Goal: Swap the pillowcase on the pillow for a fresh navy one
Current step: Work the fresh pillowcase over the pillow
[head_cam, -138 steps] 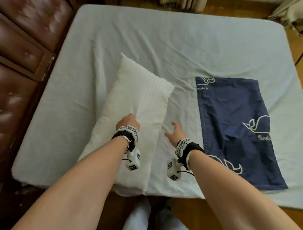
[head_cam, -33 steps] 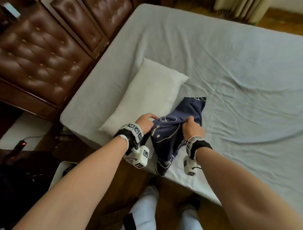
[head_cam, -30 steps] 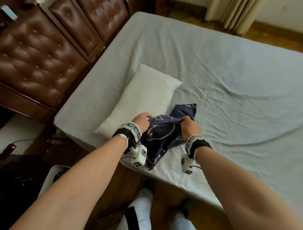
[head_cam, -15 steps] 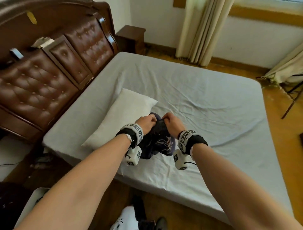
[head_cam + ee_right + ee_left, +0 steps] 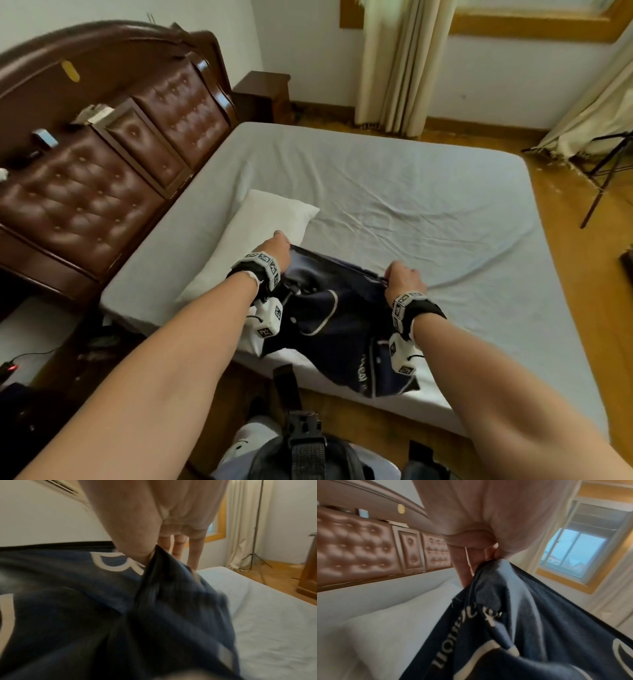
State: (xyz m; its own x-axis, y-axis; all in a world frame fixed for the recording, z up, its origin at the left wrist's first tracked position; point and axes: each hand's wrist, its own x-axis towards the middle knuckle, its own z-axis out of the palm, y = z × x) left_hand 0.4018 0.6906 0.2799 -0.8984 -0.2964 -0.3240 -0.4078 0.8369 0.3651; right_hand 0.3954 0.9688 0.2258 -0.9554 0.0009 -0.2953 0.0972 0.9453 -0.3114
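Observation:
The navy pillowcase (image 5: 335,318) with white print hangs stretched between my two hands above the bed's near edge. My left hand (image 5: 275,248) grips one top corner, seen close in the left wrist view where the fingers (image 5: 462,568) curl round the navy pillowcase (image 5: 522,622). My right hand (image 5: 400,279) pinches the other top corner; the right wrist view shows the thumb and fingers (image 5: 178,547) clamping the navy pillowcase (image 5: 102,608). The bare white pillow (image 5: 260,229) lies on the bed just beyond my left hand, near the headboard.
The bed (image 5: 428,212) carries a wrinkled pale sheet. A brown tufted headboard (image 5: 85,192) stands at left with small items on its ledge. A nightstand (image 5: 263,96) and curtains (image 5: 394,65) are at the far wall. A stand (image 5: 603,171) is on the wooden floor at right.
My hands, together on the bunched pillowcase half a second ago, have moved apart and spread its top edge wide. The view has tilted up to take in more of the room.

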